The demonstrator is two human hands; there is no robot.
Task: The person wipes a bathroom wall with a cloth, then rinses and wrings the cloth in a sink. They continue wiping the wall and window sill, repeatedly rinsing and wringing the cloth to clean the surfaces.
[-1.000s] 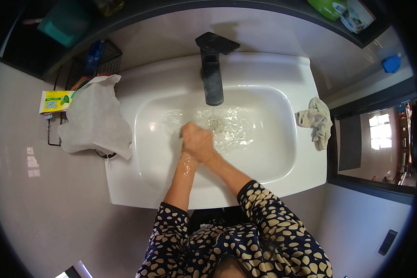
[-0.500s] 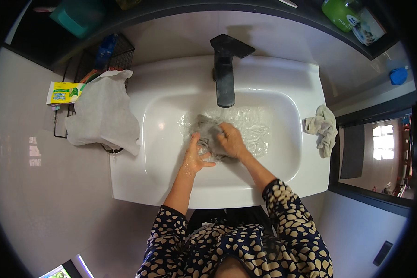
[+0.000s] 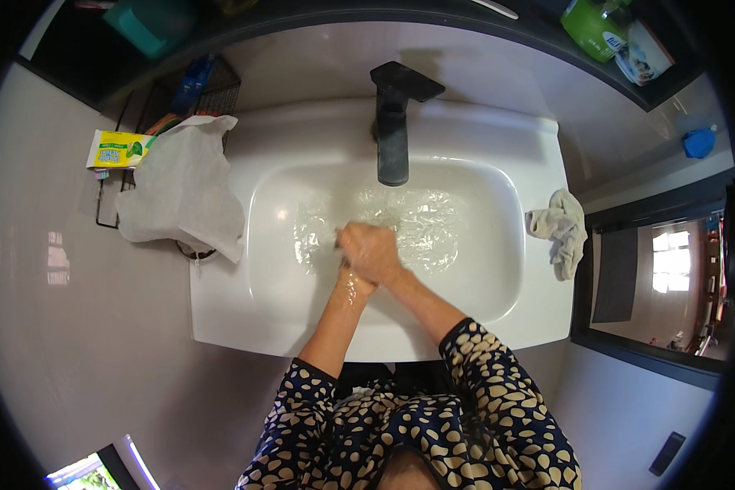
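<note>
Both my hands are pressed together over the left half of the white washbasin (image 3: 282,306). My right hand (image 3: 371,250) lies on top, its fingers curled around and blurred at the far side. Beneath it is my left hand (image 3: 356,281), with only the wet wrist and heel showing and its fingers covered. The grey cloth is hidden between the hands; no part of it shows clearly. Rippling water (image 3: 433,229) covers the basin floor. Behind the hands stands the black faucet (image 3: 393,139), its spout over the water.
A crumpled pale cloth (image 3: 562,233) lies on the right rim. To the left, a white cloth (image 3: 184,184) drapes over a black wire basket (image 3: 219,96) with a yellow tube (image 3: 118,149) beside it. A dark shelf (image 3: 302,20) crosses the back, bearing a green bottle (image 3: 594,31).
My hands have come together, the right now over the left. The grey cloth, visible in the water before, is now covered by them. My left hand's spread fingers are no longer seen.
</note>
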